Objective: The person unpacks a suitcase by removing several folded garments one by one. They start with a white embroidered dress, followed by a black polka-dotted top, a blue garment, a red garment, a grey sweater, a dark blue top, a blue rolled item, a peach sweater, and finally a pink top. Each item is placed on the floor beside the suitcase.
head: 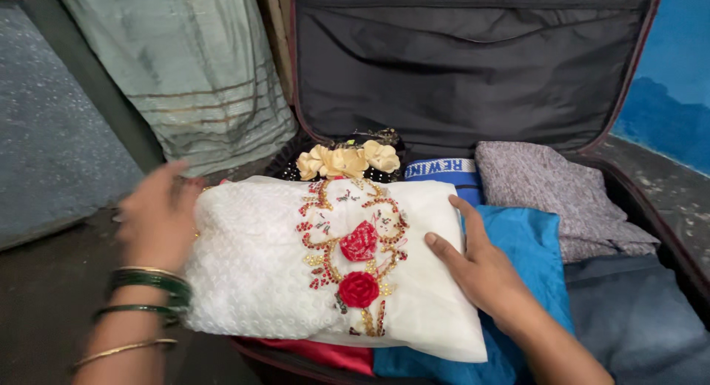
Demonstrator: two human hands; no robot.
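A folded white garment [266, 259] with red fabric roses and gold bead embroidery lies on top of clothes in an open suitcase [473, 67]. My right hand [481, 270] rests flat on its right edge, fingers spread, over a blue cloth [532, 244]. My left hand [159, 215], blurred and wearing green and gold bangles, is at the garment's left edge; whether it grips the fabric I cannot tell. A cream flower ornament [347, 161] sits just behind the white garment.
The suitcase's black lid stands upright behind. Inside lie a grey patterned cloth [569, 200], a grey-blue garment [636, 318] and red fabric [325, 352] under the white one. A pale green curtain [192, 67] hangs at left; a blue wall [673, 74] is at right.
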